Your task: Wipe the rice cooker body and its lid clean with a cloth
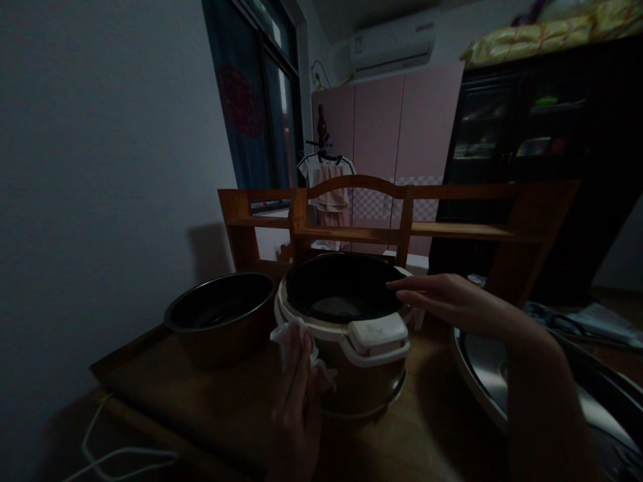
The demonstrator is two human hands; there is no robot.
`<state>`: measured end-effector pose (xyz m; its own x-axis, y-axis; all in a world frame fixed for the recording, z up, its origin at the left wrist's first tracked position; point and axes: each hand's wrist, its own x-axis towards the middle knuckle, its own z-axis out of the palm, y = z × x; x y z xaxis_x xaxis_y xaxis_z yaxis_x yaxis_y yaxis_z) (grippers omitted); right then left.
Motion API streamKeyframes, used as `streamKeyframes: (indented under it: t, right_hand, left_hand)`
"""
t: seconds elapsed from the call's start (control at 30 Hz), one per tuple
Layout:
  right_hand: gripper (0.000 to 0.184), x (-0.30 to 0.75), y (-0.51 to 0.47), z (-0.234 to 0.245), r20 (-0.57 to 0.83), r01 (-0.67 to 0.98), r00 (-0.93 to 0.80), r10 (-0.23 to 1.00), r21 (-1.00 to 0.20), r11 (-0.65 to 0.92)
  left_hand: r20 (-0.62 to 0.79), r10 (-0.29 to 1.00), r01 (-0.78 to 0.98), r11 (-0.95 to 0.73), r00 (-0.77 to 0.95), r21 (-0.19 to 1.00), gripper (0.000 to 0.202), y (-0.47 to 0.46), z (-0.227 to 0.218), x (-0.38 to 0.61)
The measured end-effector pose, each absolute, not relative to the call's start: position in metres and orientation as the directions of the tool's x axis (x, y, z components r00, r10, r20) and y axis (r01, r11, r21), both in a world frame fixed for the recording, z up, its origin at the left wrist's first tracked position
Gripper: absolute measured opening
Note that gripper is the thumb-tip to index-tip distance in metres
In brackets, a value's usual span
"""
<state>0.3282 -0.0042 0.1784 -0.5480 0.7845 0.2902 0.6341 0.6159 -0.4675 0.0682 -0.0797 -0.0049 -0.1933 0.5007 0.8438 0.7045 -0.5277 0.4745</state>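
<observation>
With fingers nearly straight, your left hand held a soft, crumpled white tissue against the round, white-rimmed cooker on the brown wooden table. Your right hand, empty, extended near its rim. Probably heavy and smooth, it seemed best gripped by its white plastic handle.

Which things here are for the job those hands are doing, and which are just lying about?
In the job:
white cloth, under the left hand, against the cooker
cooker
right hand, at the cooker's rim

Just about:
dark pot and what looks like a lid, perhaps cooker parts, but untouched
hanging clothes
air conditioner
</observation>
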Motion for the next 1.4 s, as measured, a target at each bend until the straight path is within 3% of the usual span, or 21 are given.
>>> streamKeyframes:
  t: [0.37,0.73,1.03,1.23,1.4]
  right_hand:
    - [0.044,0.328,-0.005,0.178,0.29,0.633,-0.545,0.787,-0.474,0.613]
    - [0.046,0.326,-0.008,0.181,0.286,0.639,-0.545,0.788,-0.466,0.612]
    - [0.069,0.329,-0.016,0.181,0.19,0.624,-0.582,0.79,-0.519,0.585]
    - [0.076,0.32,-0.019,0.177,0.196,0.661,-0.614,0.765,-0.402,0.634]
    - [0.071,0.316,-0.009,0.174,0.205,0.631,-0.639,0.742,-0.413,0.657]
  left_hand:
    - [0.802,0.58,0.775,-0.438,-0.143,0.455,0.059,-0.088,-0.037,0.061]
    - [0.683,0.689,0.666,-0.393,-0.243,0.634,0.052,-0.1,-0.073,0.048]
    - [0.598,0.751,0.672,-0.291,-0.28,0.681,0.05,-0.101,-0.091,0.04]
    - [0.573,0.726,0.615,-0.264,-0.38,0.743,0.048,-0.099,-0.097,0.05]
    - [0.539,0.744,0.585,-0.248,-0.395,0.772,0.046,-0.098,-0.086,0.054]
